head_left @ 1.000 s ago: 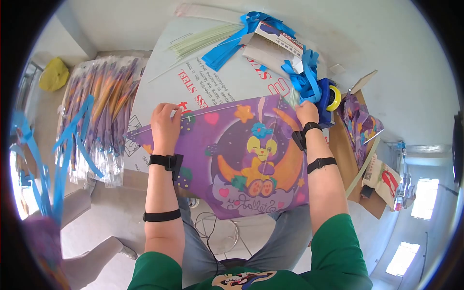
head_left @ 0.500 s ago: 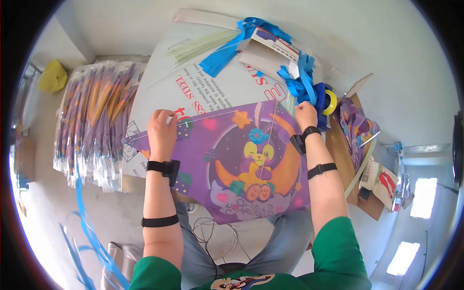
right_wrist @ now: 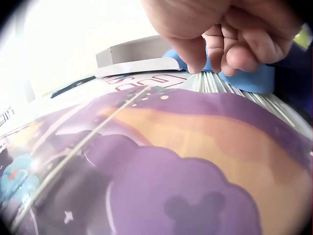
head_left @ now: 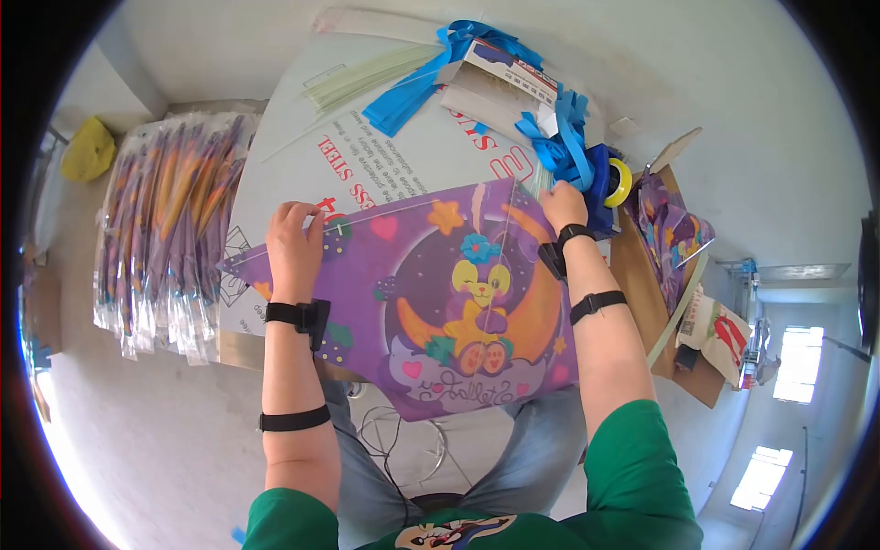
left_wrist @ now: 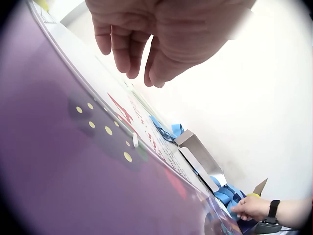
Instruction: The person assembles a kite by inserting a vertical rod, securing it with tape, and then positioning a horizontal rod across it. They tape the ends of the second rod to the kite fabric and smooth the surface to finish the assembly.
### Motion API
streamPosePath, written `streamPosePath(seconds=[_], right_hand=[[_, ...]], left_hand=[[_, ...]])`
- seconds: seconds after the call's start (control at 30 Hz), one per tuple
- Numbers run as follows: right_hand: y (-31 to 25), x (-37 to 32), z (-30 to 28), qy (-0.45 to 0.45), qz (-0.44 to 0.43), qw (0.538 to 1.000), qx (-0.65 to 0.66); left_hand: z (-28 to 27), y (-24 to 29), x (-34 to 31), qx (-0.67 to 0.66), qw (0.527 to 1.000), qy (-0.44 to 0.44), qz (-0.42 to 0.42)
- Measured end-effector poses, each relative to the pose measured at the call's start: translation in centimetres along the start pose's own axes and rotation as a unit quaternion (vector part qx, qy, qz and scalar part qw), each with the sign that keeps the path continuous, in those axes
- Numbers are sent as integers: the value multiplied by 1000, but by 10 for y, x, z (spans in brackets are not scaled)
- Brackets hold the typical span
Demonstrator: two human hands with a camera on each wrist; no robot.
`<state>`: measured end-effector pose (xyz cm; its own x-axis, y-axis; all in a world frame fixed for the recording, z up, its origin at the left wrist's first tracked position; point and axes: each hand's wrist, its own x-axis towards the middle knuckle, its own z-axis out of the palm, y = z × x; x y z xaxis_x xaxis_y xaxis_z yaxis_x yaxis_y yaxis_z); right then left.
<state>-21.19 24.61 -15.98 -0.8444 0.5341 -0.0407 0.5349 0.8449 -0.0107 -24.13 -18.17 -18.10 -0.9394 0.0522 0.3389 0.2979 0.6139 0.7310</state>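
While the kite [head_left: 440, 302] lies flat, its spine points away from the person [head_left: 632, 467].

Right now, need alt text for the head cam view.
A seated person in a green shirt has a purple kite printed with a cartoon rabbit laid over a table edge, left hand at its upper left edge, right hand at its top corner. Blue ribbons and a yellow tape roll lie beyond; bagged kites are stacked left.

The left hand [head_left: 293, 238] and right hand [head_left: 561, 203] sit at the purple kite's [head_left: 440, 302] upper edge.
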Motion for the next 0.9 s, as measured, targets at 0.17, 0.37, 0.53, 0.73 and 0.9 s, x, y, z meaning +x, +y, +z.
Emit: streamPosePath(seconds=[0.17, 0.37, 0.53, 0.73, 0.9], right_hand=[[-17, 19, 2, -53, 21, 998, 21], [-21, 40, 14, -80, 45, 993, 72], [-8, 55, 14, -31, 50, 997, 59], [-2, 67, 3, -41, 64, 997, 19], [1, 73, -4, -44, 61, 997, -28]], left_hand=[[3, -2, 0, 15, 1000, -6, 13], [0, -2, 1, 11, 1000, -7, 8], [0, -1, 1, 8, 1000, -3, 10], [-3, -1, 1, 16, 1000, -1, 12], [0, -1, 2, 16, 1000, -2, 14]])
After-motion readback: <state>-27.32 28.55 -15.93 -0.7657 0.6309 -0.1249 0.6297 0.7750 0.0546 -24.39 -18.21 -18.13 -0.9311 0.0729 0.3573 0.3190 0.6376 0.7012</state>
